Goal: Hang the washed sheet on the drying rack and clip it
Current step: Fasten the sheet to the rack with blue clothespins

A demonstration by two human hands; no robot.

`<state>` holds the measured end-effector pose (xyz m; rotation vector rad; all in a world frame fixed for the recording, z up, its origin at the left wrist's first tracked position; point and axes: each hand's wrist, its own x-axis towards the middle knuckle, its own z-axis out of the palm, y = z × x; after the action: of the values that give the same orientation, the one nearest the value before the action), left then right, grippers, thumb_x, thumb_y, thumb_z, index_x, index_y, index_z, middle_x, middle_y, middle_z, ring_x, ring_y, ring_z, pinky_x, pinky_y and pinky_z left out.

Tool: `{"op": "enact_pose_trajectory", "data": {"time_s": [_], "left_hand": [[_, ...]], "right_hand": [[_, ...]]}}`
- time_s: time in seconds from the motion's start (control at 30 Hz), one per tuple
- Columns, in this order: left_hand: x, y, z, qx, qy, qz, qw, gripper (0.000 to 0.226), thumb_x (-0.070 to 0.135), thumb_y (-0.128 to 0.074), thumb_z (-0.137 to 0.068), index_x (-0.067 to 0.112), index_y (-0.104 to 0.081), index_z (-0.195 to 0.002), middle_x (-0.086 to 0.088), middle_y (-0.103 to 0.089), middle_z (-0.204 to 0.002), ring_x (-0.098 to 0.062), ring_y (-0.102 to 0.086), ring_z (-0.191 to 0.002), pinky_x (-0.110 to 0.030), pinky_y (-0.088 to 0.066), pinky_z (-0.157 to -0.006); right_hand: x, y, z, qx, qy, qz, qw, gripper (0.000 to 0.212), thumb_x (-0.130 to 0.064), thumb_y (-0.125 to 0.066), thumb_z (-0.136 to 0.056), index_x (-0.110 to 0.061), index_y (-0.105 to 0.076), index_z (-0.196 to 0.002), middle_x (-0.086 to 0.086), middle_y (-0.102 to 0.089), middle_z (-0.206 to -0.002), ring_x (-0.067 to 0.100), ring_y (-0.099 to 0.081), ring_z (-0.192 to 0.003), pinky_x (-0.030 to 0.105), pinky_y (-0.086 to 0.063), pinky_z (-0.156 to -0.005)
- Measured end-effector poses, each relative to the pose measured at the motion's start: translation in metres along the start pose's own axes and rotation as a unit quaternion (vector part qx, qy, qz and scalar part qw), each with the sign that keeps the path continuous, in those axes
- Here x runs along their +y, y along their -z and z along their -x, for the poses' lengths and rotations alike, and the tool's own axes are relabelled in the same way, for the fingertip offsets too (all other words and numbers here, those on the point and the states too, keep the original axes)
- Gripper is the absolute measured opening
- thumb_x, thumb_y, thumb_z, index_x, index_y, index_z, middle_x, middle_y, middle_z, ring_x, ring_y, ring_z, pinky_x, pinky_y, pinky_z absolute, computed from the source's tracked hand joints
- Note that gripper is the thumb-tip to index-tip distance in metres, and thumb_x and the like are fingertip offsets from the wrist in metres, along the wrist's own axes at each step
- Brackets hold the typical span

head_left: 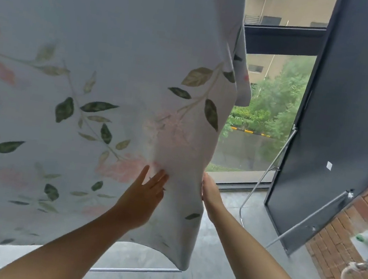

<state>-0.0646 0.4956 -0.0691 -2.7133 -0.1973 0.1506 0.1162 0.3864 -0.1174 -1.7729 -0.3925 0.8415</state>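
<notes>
Head view: pale grey-white cotton sheet with green leaf and pink flower print (108, 61) hangs draped from above. The top rail is out of frame, so I cannot tell how it sits up there. It fills the left and centre. Its lower right corner hangs just above the thin white metal lower bar of the drying rack (135, 269), near that bar's right end.

Left hand (143, 195) lies flat on the sheet's front, fingers (159, 178) straight and slightly spread, pressing, holding nothing. Right hand (210, 193) is at the sheet's right side edge. Its fingers go behind the fabric, so I cannot tell whether they pinch it or only touch.

No clip shows on the sheet. A small green object (362, 239) on a white ledge at far right is too blurred to name.

Risks, as judgement:
- The sheet looks unclipped, so a downward or sideways tug from the right hand could drag it off the rail.
- Smoothing on one side only could leave the drape uneven, and the heavier side could creep down.
- The dark-framed window panel (348, 116) stands open just beside the rack. A gust could lift the free edge before clips go on.
- The hem is close to the grey concrete floor (222, 240). Any slip would dirty the wash.
</notes>
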Motion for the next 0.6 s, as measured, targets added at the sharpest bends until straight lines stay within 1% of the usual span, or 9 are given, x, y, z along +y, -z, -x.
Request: {"op": "enact_pose_trajectory", "data": {"time_s": [0.07,0.13,0.2,0.27,0.33,0.4,0.47,0.53,0.6], "left_hand": [[0.000,-0.003,0.015,-0.023,0.045,0.035,0.998,0.040,0.024,-0.073,-0.067,0.013,-0.071,-0.105,-0.018,-0.046,-0.142,-0.031,-0.037,-0.137,-0.063,-0.011,-0.113],[0.000,-0.015,0.030,-0.045,0.073,0.051,0.995,0.046,0.031,-0.057,-0.084,0.016,-0.056,-0.129,-0.014,-0.023,-0.155,-0.029,-0.016,-0.145,-0.059,-0.003,-0.115],[-0.005,-0.026,0.049,-0.094,0.114,0.112,0.983,0.049,0.031,-0.043,-0.093,0.019,-0.040,-0.140,-0.009,-0.006,-0.159,-0.024,-0.002,-0.147,-0.054,-0.001,-0.117],[-0.009,-0.034,0.071,-0.097,0.153,0.177,0.967,0.048,0.031,-0.040,-0.095,0.022,-0.036,-0.142,-0.005,-0.006,-0.160,-0.021,-0.003,-0.147,-0.049,-0.005,-0.118],[-0.012,-0.045,0.097,-0.092,0.184,0.240,0.949,0.047,0.031,-0.038,-0.096,0.025,-0.035,-0.142,-0.001,-0.009,-0.160,-0.019,-0.007,-0.147,-0.045,-0.009,-0.118],[-0.015,-0.053,0.120,-0.078,0.199,0.273,0.938,0.046,0.031,-0.039,-0.096,0.026,-0.036,-0.141,0.000,-0.013,-0.159,-0.018,-0.010,-0.146,-0.043,-0.013,-0.117],[-0.025,-0.055,0.136,-0.020,0.192,0.304,0.933,0.046,0.025,-0.051,-0.091,0.022,-0.046,-0.136,-0.006,-0.021,-0.157,-0.025,-0.020,-0.145,-0.048,-0.021,-0.115],[-0.045,-0.052,0.136,0.098,0.174,0.298,0.933,0.051,0.015,-0.068,-0.077,0.014,-0.058,-0.127,-0.015,-0.034,-0.150,-0.036,-0.034,-0.138,-0.058,-0.034,-0.105],[-0.072,-0.041,0.119,0.215,0.189,0.259,0.923,0.055,0.012,-0.067,-0.075,0.012,-0.057,-0.128,-0.017,-0.033,-0.150,-0.037,-0.030,-0.139,-0.060,-0.034,-0.104]], "right_hand": [[0.009,-0.009,0.018,0.033,0.010,0.003,0.999,0.052,-0.055,-0.032,-0.091,-0.025,-0.056,-0.126,-0.008,-0.055,-0.130,0.017,-0.049,-0.123,0.039,-0.039,-0.104],[0.016,-0.016,0.037,0.061,0.009,0.018,0.998,0.048,-0.039,-0.034,-0.098,-0.020,-0.040,-0.142,-0.010,-0.045,-0.134,0.013,-0.042,-0.127,0.032,-0.034,-0.106],[0.027,-0.025,0.054,0.078,0.008,0.035,0.996,0.046,-0.032,-0.037,-0.095,-0.027,-0.040,-0.140,-0.009,-0.049,-0.135,0.016,-0.052,-0.117,0.029,-0.046,-0.093],[0.037,-0.041,0.072,0.096,-0.010,0.021,0.995,0.042,-0.031,-0.041,-0.088,-0.033,-0.047,-0.130,-0.007,-0.058,-0.124,0.015,-0.061,-0.097,0.027,-0.050,-0.078],[0.047,-0.061,0.093,0.102,-0.014,0.025,0.994,0.048,-0.035,-0.041,-0.079,-0.031,-0.050,-0.126,0.000,-0.058,-0.127,0.022,-0.060,-0.107,0.037,-0.048,-0.091],[0.054,-0.084,0.110,0.099,-0.027,0.060,0.993,0.054,-0.025,-0.044,-0.088,-0.025,-0.040,-0.141,0.002,-0.047,-0.140,0.026,-0.047,-0.126,0.039,-0.038,-0.104],[0.039,-0.102,0.120,0.115,0.004,0.131,0.985,0.059,-0.015,-0.046,-0.093,-0.022,-0.027,-0.148,0.006,-0.035,-0.149,0.028,-0.038,-0.133,0.038,-0.032,-0.110],[0.003,-0.114,0.120,0.169,0.134,0.208,0.954,0.062,-0.009,-0.049,-0.091,-0.017,-0.026,-0.148,0.007,-0.027,-0.155,0.027,-0.030,-0.139,0.035,-0.024,-0.115],[-0.047,-0.124,0.112,0.235,0.273,0.248,0.900,0.064,-0.007,-0.050,-0.086,-0.014,-0.030,-0.147,0.007,-0.023,-0.156,0.025,-0.022,-0.143,0.031,-0.017,-0.114]]}}
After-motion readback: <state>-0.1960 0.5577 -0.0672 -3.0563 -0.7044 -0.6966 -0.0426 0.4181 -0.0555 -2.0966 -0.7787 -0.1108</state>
